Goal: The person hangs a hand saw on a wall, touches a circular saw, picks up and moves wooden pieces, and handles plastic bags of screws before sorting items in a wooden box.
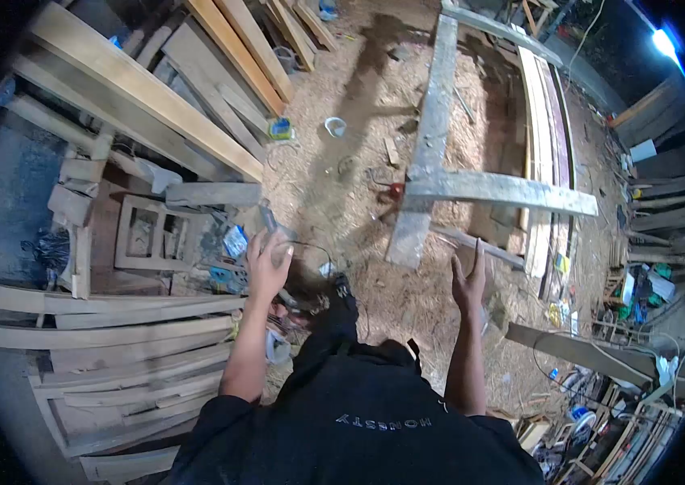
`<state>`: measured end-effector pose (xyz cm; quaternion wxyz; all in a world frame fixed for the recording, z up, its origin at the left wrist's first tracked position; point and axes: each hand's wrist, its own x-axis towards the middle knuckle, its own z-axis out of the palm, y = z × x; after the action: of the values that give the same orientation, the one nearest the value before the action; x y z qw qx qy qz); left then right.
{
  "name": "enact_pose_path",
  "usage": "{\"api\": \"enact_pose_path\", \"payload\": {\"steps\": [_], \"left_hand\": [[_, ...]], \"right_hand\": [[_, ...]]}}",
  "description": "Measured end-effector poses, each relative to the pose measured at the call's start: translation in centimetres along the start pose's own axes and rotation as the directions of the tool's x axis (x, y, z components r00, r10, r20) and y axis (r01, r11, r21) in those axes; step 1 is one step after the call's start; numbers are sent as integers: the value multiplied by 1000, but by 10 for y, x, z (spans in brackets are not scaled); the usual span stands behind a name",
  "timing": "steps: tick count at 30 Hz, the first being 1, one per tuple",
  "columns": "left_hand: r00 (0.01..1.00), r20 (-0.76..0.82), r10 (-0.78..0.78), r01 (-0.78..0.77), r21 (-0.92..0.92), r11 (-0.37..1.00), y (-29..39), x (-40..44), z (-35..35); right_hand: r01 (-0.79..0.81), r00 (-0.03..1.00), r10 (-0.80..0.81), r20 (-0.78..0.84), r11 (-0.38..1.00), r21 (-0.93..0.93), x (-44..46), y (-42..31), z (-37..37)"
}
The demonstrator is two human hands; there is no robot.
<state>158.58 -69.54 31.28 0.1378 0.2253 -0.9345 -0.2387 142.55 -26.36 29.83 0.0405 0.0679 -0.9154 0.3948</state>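
Observation:
My left hand (268,265) is stretched forward with its fingers apart and nothing visibly held. Just past its fingertips lies a grey object (267,217) whose kind I cannot make out; whether they touch is unclear. A blue and white packet (235,242) sits to the left of this hand. My right hand (469,279) hangs over the sawdust floor, thumb and fingers spread, holding nothing. Near its fingertips a narrow wood strip (484,247) lies at the foot of a wooden frame of rough beams (500,191).
Long planks (144,85) lean at the upper left. Several curved wood pieces (108,335) are stacked at the lower left. A white cup (335,126) and a yellow-green container (281,129) stand on the sawdust. A board (577,349) and cables lie at the right, beside clutter.

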Motion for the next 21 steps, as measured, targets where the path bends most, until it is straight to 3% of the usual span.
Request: {"api": "enact_pose_path", "payload": {"steps": [2,6,14,21], "left_hand": [[1000,-2,0,0,92,996,1,28,-17],[996,-78,37,-34,41,999,-7,73,-27],[993,-94,77,-70,76,995,-12,194,3],[980,-60,188,-189,-11,982,9,372,69]], "right_hand": [[48,999,-48,-5,998,44,40,-23,18],[162,986,-159,-53,984,79,100,-51,32],[128,987,-130,-97,991,-28,195,-41,46],[10,988,-10,-157,1000,1,331,-9,92]]}}
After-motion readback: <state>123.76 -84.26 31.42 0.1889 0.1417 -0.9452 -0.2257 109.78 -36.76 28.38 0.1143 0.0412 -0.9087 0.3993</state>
